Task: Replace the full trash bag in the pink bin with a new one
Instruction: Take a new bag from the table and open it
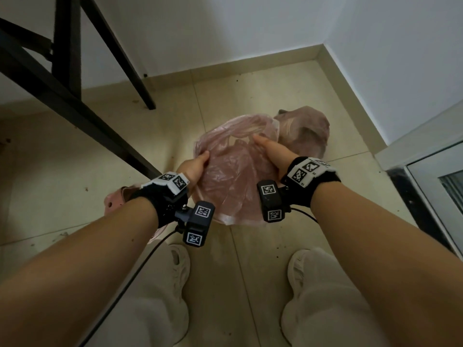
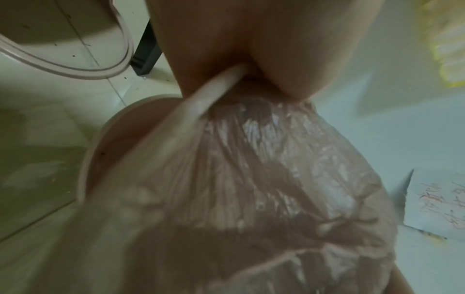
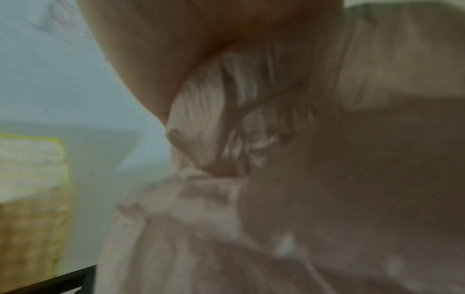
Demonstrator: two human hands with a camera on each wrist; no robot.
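I spread a new bag (image 1: 235, 169) open above the pink bin (image 2: 93, 159), my left hand (image 1: 194, 169) pinching the film's near-left edge, my right hand (image 1: 271, 156) gripping its far-right edge. The bin sits directly beneath the bag, its rounded rim showing only in the left wrist view. The full bag (image 1: 304, 132), bunched and lumpy, rests on the tiled floor (image 1: 250, 96) just beyond the new one, toward the wall corner. The film is thin, translucent pink, crinkled and glossy. To do this well, I judge I should keep the mouth stretched wide, lower it evenly, then fold the edge over the rim without tearing.
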